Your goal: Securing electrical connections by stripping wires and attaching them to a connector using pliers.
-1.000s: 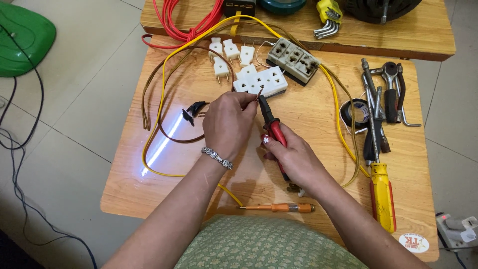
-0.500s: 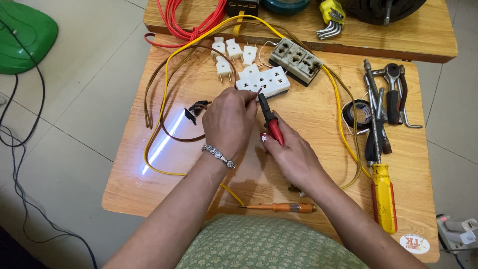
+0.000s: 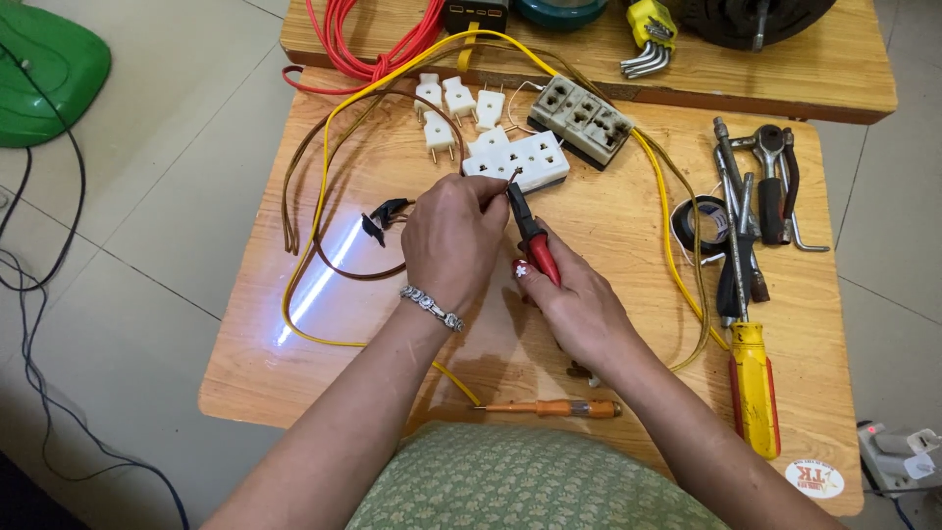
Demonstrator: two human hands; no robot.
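Note:
My left hand (image 3: pixel 453 238), with a silver bracelet at the wrist, pinches the bare end of a thin brown wire (image 3: pixel 339 263) above the wooden table (image 3: pixel 294 373). Red-handled pliers (image 3: pixel 531 238) are gripped in my right hand (image 3: pixel 574 304), and their dark jaws point up at the wire tip near my left fingers. Just beyond the hands lies a white socket block (image 3: pixel 525 158), and a grey multi-socket strip (image 3: pixel 587 120) sits behind it.
Several white plugs (image 3: pixel 444 110) lie at the back left. A yellow cable (image 3: pixel 677 265) loops round the table. Black tape (image 3: pixel 702 222), wrenches and a yellow screwdriver (image 3: pixel 752 385) lie at right. An orange tester screwdriver (image 3: pixel 554 407) lies near the front edge. Red cable (image 3: pixel 363 44) rests behind.
Both hands have stayed together over the table's middle. The pliers' jaws have shifted slightly toward the wire tip at my left fingers.

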